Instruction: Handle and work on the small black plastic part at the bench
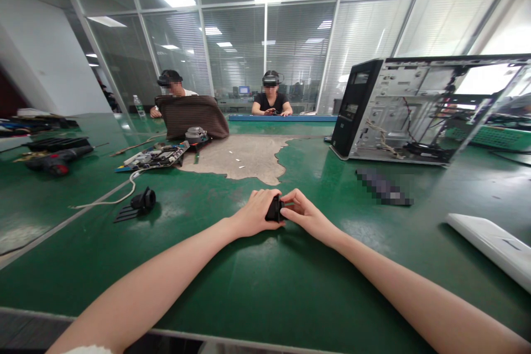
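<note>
A small black part (273,210) is held between my two hands, just above the green table (249,287). My left hand (257,211) wraps round its left side, with the thumb below and the fingers on top. From the right, my right hand (301,211) pinches its edge between thumb and fingertips. Another black part (144,199) with a round end and long prongs lies on the table to the left of my hands.
Circuit board (155,156) with a white cable, and a drill-like tool (60,160), lie left. An open computer case (394,110) stands back right; a white device (493,246) lies at right. Two people sit across the table, one behind a brown chair back (188,116).
</note>
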Demonstrator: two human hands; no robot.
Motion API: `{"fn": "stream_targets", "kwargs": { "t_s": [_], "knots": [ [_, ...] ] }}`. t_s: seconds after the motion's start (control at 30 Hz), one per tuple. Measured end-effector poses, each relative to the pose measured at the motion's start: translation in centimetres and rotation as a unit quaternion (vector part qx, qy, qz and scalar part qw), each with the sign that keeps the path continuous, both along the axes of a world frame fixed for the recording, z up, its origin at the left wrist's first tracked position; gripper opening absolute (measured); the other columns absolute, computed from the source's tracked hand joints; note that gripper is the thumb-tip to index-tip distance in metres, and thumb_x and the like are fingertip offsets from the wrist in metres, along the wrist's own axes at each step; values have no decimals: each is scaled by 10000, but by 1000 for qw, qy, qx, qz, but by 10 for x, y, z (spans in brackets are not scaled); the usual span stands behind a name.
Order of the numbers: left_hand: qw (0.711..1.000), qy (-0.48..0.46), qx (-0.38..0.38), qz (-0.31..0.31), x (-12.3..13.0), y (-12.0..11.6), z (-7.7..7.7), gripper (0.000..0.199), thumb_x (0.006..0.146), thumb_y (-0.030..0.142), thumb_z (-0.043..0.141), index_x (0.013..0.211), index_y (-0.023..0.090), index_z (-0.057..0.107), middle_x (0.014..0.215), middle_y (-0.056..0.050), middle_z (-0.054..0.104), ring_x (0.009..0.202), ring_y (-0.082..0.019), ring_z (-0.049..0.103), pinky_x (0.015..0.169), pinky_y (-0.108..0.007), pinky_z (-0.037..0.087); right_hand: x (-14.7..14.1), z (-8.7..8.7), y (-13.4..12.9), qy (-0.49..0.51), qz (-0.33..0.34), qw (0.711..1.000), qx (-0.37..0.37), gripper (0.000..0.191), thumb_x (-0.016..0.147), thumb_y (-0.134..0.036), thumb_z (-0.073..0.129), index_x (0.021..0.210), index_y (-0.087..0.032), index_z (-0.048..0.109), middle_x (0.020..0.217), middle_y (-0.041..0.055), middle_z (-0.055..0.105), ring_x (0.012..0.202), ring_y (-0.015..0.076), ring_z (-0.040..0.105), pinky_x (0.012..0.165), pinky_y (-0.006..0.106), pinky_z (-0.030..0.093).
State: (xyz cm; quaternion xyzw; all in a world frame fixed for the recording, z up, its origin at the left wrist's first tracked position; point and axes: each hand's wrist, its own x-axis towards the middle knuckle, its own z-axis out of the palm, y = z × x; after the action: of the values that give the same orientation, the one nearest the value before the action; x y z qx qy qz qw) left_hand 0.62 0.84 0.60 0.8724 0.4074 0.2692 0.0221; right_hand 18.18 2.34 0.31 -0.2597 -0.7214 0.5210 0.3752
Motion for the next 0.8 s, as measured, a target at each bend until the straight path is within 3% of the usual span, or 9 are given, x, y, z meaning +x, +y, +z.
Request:
{"fn": "stream_targets", "kwargs": {
  "t_s": [0.13,0.33,0.53,0.7,0.8],
  "knots": [
    [1000,0,-5,-7,0,0,1,562,686,406,613,1120,196,324,1055,-62,504,944,-228,466,814,-352,322,0,0,1,-10,-6,1000,-16,292,736,-326,577,955,-212,422,970,29,503,873,149,544,779,328,441],
    [1000,2,-10,-1,-1,0,1,567,670,344,631,1122,193,324,1043,-64,505,938,-231,463,806,-352,326,3,-1,1,10,55,998,-27,336,678,-233,650,888,-223,389,896,-4,532,875,138,556,789,311,436],
    [1000,-1,-5,1,0,0,1,566,680,401,617,1117,193,324,1042,-67,507,938,-233,466,811,-356,325,1,-1,-1,-2,11,1000,-4,204,748,-274,574,865,-211,419,891,-2,519,856,129,547,773,296,439],
    [1000,-7,-16,-4,1,-2,3,544,686,393,612,1113,202,333,1042,-62,510,943,-229,469,814,-356,324,0,0,-1,-11,-8,1000,-14,294,729,-297,587,954,-217,416,954,21,489,860,142,546,767,320,451],
    [1000,-7,-18,-4,1,-2,4,547,682,378,616,1116,201,335,1041,-65,509,943,-232,467,812,-361,325,1,0,-1,-7,13,1000,-23,322,710,-290,610,953,-217,411,972,29,501,889,152,546,789,336,448]
  ]
}}
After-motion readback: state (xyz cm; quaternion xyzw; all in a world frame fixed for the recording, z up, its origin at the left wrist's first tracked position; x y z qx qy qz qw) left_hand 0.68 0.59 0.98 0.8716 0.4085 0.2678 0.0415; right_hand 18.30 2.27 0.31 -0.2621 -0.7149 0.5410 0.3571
